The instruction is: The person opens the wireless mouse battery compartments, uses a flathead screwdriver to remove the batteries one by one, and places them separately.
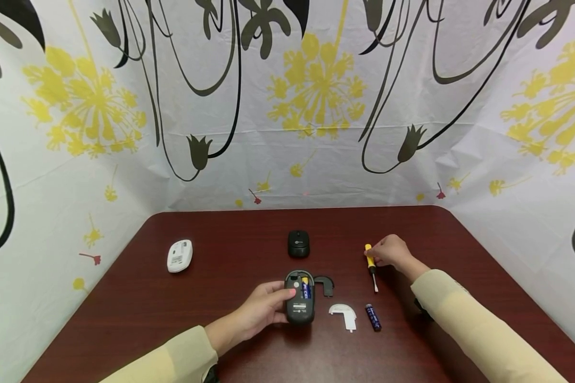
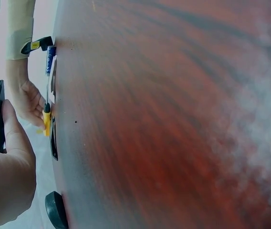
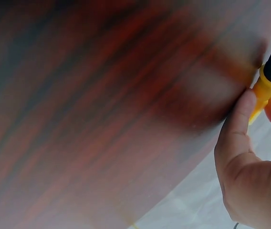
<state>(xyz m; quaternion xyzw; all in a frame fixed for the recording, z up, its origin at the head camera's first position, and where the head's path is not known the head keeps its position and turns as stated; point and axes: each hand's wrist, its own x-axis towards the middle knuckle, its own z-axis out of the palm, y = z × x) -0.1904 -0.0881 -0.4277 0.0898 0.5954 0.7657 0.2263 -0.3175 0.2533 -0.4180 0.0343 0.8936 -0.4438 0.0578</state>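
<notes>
My left hand (image 1: 259, 306) grips a dark computer mouse (image 1: 299, 314) by its side, its underside facing up towards the head camera. One blue-and-gold battery (image 1: 306, 287) lies in the mouse's uncovered compartment. Over to the right, my right hand (image 1: 390, 252) pinches the yellow handle of a screwdriver (image 1: 370, 260) between thumb and fingers; the blade points towards the near edge. In the right wrist view, thumb and fingers meet the yellow handle (image 3: 262, 95) from both sides. A curved black cover (image 1: 326, 284) lies just right of the held mouse. Whether the screwdriver touches the table cannot be told.
A second black mouse (image 1: 298, 243) stands behind the held one. On the left lies a white mouse (image 1: 179, 256), underside up. A white curved cover (image 1: 345, 315) and a loose blue battery (image 1: 373, 317) lie on the brown table (image 1: 230, 234). A patterned cloth (image 1: 278, 159) hangs behind it.
</notes>
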